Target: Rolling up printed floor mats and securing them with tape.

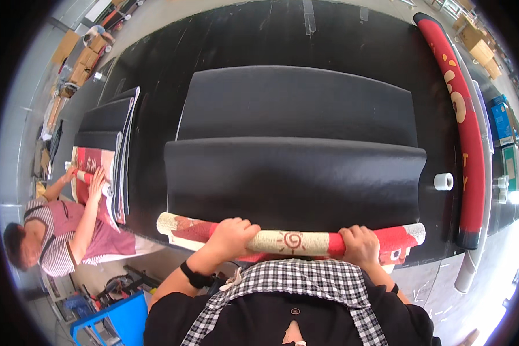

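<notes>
A patterned floor mat [291,242] in cream and red, with a brown sun-like swirl, is partly rolled at the near edge of the table. Its black backing [294,179] spreads away from the roll, bulging slightly. My left hand [232,237] is closed over the roll left of the swirl. Right of it, my right hand [359,244] grips the roll's red part, fingers curled over the top. A printed flap hangs below the roll near my right hand. Beyond lies another mat, black side up [300,104].
A co-worker [63,230] at the left handles a red-and-cream mat beside folded mats [118,144]. A long red roll [461,127] lies along the table's right side. Near it stands a white tape roll [443,181]. A blue cart [118,320] is at lower left.
</notes>
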`<state>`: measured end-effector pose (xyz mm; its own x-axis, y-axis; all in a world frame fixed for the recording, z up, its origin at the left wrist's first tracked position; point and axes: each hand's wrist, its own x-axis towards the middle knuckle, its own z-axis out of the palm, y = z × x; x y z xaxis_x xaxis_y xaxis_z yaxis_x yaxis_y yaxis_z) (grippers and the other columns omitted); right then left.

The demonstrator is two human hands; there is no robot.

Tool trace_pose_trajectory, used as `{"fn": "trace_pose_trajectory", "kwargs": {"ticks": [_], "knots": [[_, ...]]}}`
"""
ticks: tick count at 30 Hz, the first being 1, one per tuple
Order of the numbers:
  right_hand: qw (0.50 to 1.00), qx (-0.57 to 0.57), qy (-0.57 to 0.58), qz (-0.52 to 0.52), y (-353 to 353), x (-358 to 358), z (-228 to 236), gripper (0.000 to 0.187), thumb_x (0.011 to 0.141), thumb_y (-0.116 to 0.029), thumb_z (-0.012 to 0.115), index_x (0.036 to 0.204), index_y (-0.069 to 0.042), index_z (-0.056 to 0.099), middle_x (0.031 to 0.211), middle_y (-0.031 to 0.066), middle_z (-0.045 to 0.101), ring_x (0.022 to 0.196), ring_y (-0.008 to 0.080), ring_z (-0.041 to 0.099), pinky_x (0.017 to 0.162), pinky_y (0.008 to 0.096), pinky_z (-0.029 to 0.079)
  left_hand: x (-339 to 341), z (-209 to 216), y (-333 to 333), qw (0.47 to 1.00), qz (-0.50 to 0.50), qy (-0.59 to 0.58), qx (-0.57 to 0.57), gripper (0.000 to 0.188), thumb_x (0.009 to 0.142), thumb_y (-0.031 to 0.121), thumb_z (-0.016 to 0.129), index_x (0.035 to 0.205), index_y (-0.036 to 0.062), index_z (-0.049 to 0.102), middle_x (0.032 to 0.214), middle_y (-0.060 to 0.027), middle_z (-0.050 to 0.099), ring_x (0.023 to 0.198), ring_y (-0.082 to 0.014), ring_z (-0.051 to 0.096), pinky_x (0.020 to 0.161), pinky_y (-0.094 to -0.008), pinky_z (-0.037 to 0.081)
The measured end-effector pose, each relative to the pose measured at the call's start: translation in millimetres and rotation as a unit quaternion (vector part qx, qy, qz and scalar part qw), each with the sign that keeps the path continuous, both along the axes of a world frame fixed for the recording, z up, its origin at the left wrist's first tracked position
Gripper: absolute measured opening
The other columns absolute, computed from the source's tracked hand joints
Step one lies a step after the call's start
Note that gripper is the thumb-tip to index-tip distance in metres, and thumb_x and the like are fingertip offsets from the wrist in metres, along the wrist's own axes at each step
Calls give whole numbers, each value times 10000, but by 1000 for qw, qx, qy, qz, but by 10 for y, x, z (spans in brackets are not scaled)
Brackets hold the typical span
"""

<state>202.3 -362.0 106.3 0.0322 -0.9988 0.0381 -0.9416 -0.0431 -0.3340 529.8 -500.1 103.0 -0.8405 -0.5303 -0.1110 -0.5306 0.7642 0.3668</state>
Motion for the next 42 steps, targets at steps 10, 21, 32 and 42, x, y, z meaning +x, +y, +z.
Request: {"fn": "trace_pose_trajectory", "kwargs": {"ticks": [10, 21, 32, 42], "knots": [[994, -42, 88, 58, -1248, -546, 81, 362, 613, -318, 854, 770, -108, 604, 800, 45, 591, 822, 255, 587, 769, 384, 437, -236, -15, -59, 968, 73, 115, -212, 758, 618, 407, 829, 1234, 86, 524, 1167, -87, 529, 1087, -301, 512, 954, -466, 405], [996, -56, 70, 27, -1306, -168, -45, 907, 495, -398, 911, 1265, -96, 536, 1229, 105, 534, 1191, 294, 499, 1038, 443, 390, -397, 22, -809, 970, 112, 164, -137, 770, 513, 376, 895, 1178, 135, 591, 1146, -124, 540, 1116, -325, 507, 968, -430, 449], [998, -2, 55, 40, -983, -44, 170, 588, 580, -328, 882, 1072, -131, 628, 1020, 99, 614, 988, 310, 602, 874, 416, 501, -193, -24, -652, 978, 71, 84, -179, 625, 584, 280, 838, 1149, 130, 616, 962, -81, 625, 914, -291, 591, 779, -416, 504], [993, -113, -13, 41, -430, -55, 261, 672, 468, -459, 882, 1009, -144, 641, 946, 67, 623, 1030, 263, 586, 939, 392, 407, -56, 446, -304, 996, 77, 16, 40, 669, 504, 244, 879, 1123, 89, 679, 994, -127, 640, 951, -309, 599, 870, -397, 489]]}}
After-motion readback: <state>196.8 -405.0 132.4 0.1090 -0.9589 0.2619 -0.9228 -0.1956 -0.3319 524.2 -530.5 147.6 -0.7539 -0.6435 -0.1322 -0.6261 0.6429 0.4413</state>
